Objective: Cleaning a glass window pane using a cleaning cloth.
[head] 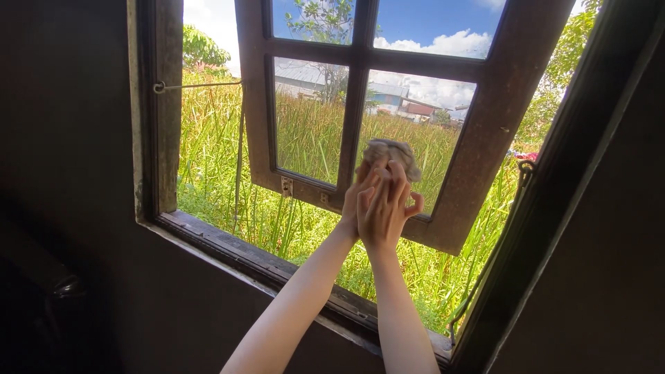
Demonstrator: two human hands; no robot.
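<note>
Both my arms reach out through an open window. My right hand [386, 208] lies over my left hand [355, 197], and together they press a crumpled greyish rag [393, 152] against the lower right glass pane [433, 131] of the swung-out brown wooden window sash [485, 131]. My fingers curl around the rag's lower part. The rag's upper part shows above my fingertips. How much of my left hand grips the rag is partly hidden by my right hand.
The dark wooden window sill [228, 242] runs below my arms. A metal stay hook [197, 86] spans the left frame, and a cord [485, 277] hangs along the right frame. Tall green grass [215, 152] and distant buildings [388, 97] lie outside. The inside walls are dark.
</note>
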